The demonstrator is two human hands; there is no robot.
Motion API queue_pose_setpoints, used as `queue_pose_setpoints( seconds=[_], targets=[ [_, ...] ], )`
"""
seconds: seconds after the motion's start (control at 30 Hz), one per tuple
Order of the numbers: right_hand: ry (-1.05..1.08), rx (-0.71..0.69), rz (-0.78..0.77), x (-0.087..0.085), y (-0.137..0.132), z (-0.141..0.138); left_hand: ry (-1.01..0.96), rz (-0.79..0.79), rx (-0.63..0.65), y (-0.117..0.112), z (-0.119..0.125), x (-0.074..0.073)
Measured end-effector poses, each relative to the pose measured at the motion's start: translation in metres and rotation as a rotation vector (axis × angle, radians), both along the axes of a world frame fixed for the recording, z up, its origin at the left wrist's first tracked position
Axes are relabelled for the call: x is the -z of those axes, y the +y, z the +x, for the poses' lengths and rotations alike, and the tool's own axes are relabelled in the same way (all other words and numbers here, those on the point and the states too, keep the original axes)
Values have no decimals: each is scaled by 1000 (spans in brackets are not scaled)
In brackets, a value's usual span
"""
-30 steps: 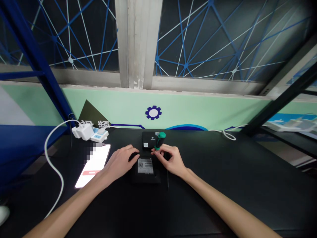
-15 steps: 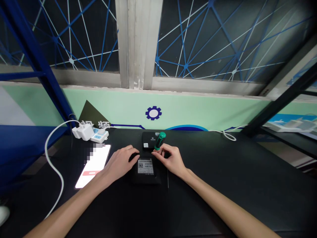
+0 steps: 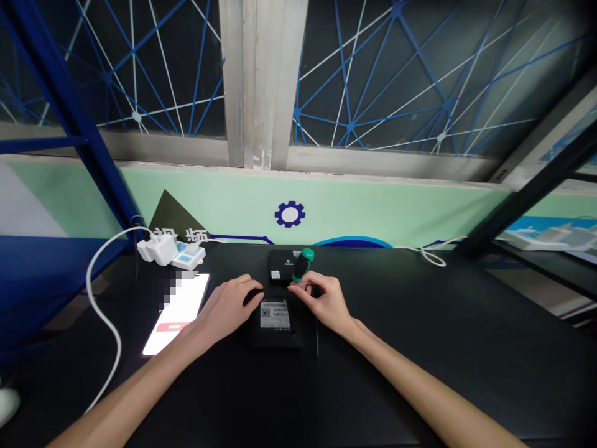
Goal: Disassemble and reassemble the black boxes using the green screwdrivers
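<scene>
A flat black device with a white printed label (image 3: 275,315) lies on the desk between my hands. My left hand (image 3: 233,303) has curled fingers and thumb at its far left corner, closed on that edge. My right hand (image 3: 324,302) pinches low on a screwdriver with a green and black handle (image 3: 303,266), just past the device's far right corner. The handle points up and leans slightly right; its tip is hidden by the fingers. A thin metal rod (image 3: 318,339) shows below my right hand; its upper end is hidden.
Behind the screwdriver lies another black case (image 3: 278,266) with a small white sticker. A lit phone (image 3: 180,314) rests left of my left hand. Farther back stand a white power strip (image 3: 188,256) and plugs, with a white cable (image 3: 100,311) looping down the left. A wall borders the desk.
The screwdriver's handle has turned slightly and leans a touch more to the right. Both hands keep nearly the same places; the whole view has shifted slightly.
</scene>
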State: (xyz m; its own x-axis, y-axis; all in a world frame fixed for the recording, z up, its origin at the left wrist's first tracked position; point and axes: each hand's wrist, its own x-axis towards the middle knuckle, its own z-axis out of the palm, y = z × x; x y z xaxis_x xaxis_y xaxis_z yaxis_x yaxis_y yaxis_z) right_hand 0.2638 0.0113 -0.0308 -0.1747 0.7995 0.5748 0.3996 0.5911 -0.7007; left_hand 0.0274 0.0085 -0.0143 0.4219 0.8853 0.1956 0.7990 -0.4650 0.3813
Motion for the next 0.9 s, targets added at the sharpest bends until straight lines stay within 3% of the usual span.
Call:
queue_pose_setpoints(
  seconds=[0.3, 0.57, 0.9],
  targets=[
    [96, 89, 23, 1, 0, 2, 1, -5, -3, 0, -1, 0],
    [137, 66, -34, 4, 3, 2, 45, 21, -83, -1, -2, -10],
    [149, 66, -40, 9, 6, 4, 208, 102, 1, -1, -9, -18]
  ],
)
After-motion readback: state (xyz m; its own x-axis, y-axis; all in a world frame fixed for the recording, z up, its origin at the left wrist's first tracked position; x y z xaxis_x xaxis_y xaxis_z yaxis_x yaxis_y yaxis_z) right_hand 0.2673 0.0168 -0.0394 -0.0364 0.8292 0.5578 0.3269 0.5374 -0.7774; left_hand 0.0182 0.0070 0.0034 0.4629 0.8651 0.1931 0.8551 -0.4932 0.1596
